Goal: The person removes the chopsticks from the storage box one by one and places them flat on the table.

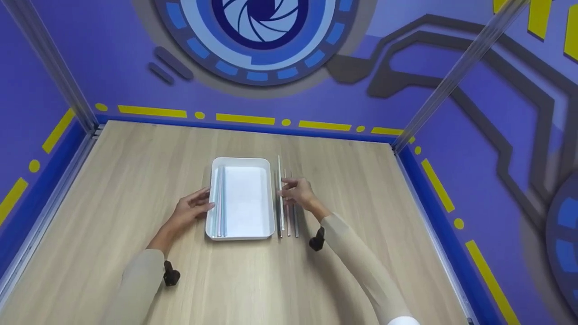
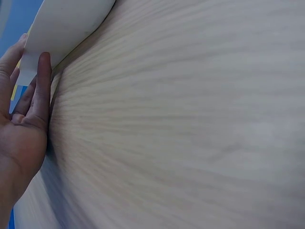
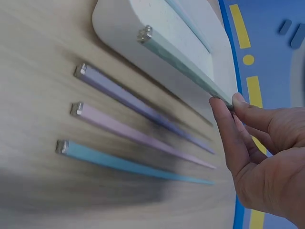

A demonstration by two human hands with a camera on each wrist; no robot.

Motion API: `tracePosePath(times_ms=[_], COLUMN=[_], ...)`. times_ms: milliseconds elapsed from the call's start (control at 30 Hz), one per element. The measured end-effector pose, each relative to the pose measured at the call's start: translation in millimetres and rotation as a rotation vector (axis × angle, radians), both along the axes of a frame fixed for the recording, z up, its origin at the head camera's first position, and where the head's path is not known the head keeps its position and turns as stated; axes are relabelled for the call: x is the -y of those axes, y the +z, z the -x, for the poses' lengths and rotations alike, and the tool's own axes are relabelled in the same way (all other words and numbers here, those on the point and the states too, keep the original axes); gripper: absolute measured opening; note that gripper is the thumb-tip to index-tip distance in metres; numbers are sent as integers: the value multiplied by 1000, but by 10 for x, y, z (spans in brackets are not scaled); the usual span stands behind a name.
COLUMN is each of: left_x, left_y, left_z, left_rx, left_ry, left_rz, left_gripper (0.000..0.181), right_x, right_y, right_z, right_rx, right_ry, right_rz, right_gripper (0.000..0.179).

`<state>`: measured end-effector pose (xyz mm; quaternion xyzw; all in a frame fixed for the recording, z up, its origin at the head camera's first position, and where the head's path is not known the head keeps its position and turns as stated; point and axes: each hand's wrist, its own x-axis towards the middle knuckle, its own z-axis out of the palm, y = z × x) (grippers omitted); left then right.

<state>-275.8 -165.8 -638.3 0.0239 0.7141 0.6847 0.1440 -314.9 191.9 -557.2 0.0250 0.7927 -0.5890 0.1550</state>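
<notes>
My right hand (image 1: pixel 299 193) pinches a pale green chopstick (image 3: pixel 183 67) between thumb and fingertips. The chopstick is raised beside the right edge of a white rectangular tray (image 1: pixel 247 203), its silver-capped end towards me. Beneath that hand a purple chopstick (image 3: pixel 124 98), a pink chopstick (image 3: pixel 121 130) and a teal chopstick (image 3: pixel 119 162) lie side by side on the table. My left hand (image 1: pixel 187 210) touches the tray's left side with its fingers extended along the outer wall (image 2: pixel 71 28). Several pastel chopsticks (image 1: pixel 220 203) lie lengthwise along the tray's left inside.
The tray stands on a light wood-grain table (image 1: pixel 244 284). Blue-purple printed panels (image 1: pixel 316 108) enclose the back and sides, with metal posts (image 1: pixel 456 81) at the corners. A small black device (image 1: pixel 170 274) is strapped at each wrist.
</notes>
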Motion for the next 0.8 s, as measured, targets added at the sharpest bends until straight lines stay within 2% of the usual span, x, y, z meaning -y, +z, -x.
tracePosePath(times_ms=[200,633,800], left_x=[6,30,-7], left_y=[10,5,-4], left_z=[2,-22,6], left_rx=[-6,-16,-14], left_ry=[5,11,-2], left_rz=[-2,14,-1], left_gripper=[71,71,71], right_x=[-134,-390,-536], right_y=[-37,-152,-169], right_z=[-1,14,6], right_rx=[-8,-16,11], right_ry=[14,-8,-50], right_rz=[-50,-162,-202], right_gripper=[54,54,53])
